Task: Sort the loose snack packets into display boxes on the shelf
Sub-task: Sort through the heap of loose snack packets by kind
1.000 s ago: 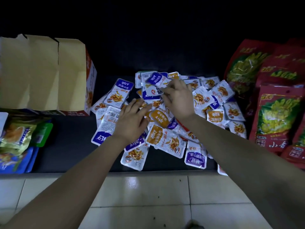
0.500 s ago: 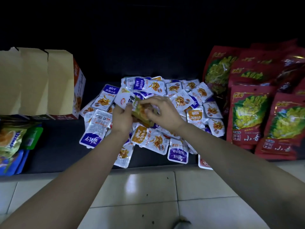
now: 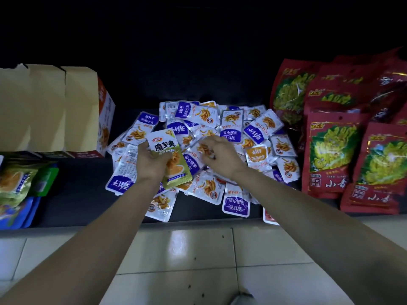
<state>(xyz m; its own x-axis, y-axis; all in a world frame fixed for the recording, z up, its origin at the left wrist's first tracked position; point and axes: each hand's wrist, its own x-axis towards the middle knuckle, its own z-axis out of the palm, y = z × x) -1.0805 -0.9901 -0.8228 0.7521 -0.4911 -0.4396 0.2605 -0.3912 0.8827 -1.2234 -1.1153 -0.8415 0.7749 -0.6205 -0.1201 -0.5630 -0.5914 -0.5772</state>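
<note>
Green packet: the green packet [image 3: 169,150] is held up over the near left part of the pile, printed face to the camera and a little tilted.
Left hand: the left hand [image 3: 152,164] grips it from its left edge, fingers curled round the lower half.
Right hand: the right hand [image 3: 220,157] is over the middle of the pile, fingers bent down on a small packet [image 3: 203,148] (pinched or only touched, I cannot tell).
Pile: the loose packets [image 3: 231,128] lie heaped and overlapping on the dark shelf [image 3: 77,194], between the cardboard box [image 3: 66,111] on the left and the red bags [image 3: 330,150] on the right.
Handling: probably light, thin and soft, with glossy foil that likely slips. A pinch on a flat sealed edge should hold better than one on the filled middle.
</note>
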